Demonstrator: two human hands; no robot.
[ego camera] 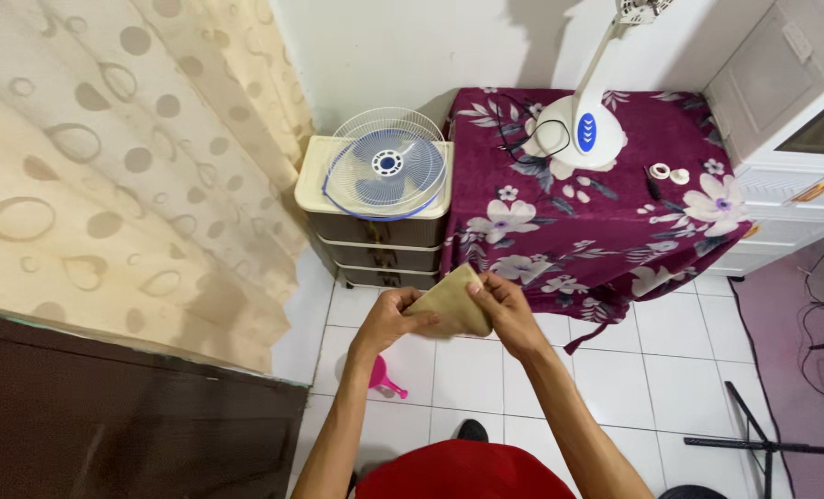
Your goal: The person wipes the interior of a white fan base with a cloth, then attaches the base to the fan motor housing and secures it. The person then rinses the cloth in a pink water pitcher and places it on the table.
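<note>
Two hands, left hand (389, 319) and right hand (507, 310), grip a folded tan cloth (451, 303) at its edges; it looks soft, light and limp

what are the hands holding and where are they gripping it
A folded tan cloth, held between both: left hand at its lower left edge, right hand at its right edge.

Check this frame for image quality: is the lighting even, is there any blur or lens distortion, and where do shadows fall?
Head view: bright, even indoor light, no strong glare. The left hand, right hand and tan cloth between them are sharp, without motion blur. Wide-angle distortion bends the curtain and white cabinet at the edges. A soft shadow of the fan stand falls on the wall behind.
</note>
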